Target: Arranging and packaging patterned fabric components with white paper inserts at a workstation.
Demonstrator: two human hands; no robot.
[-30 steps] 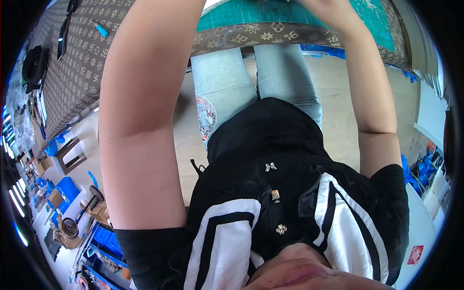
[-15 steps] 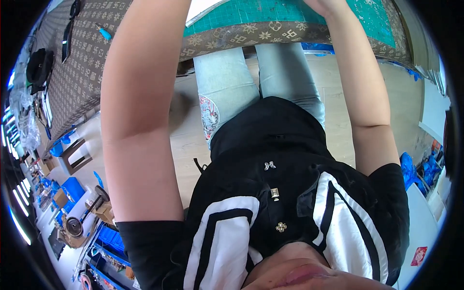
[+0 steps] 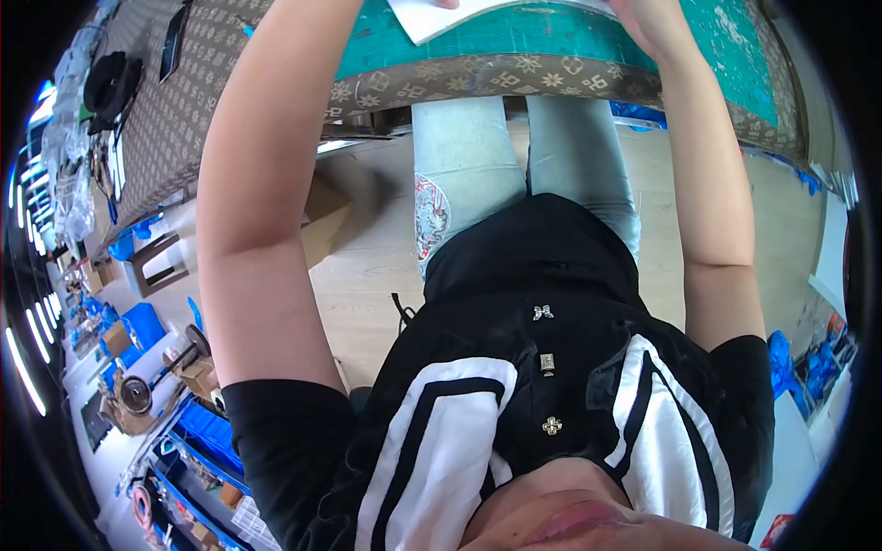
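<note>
A white sheet (image 3: pixel 424 23), pale-edged and curved along its near side, lies on a green cutting mat (image 3: pixel 386 50) at the top of the head view. The tip of a finger (image 3: pixel 447 4), probably from my left hand, rests on it; the rest of that hand is cut off by the upper edge. My right hand (image 3: pixel 650 28) is at the right end of the sheet, with only its wrist side showing. Its fingers are beyond the picture, so their grip cannot be made out.
Patterned brown cloth (image 3: pixel 560 75) covers the table under the mat. A black phone-like object (image 3: pixel 173 44) and a dark cap-like item (image 3: pixel 112 84) are on the left. Below are a cardboard box (image 3: pixel 323 219) and a stool (image 3: pixel 158 264); shelves with blue bins (image 3: pixel 207 439) stand lower left.
The view has shifted, so the table and body appear farther right and lower. More of the white sheet and a fingertip on it now show. The box beneath the table has come into view.
</note>
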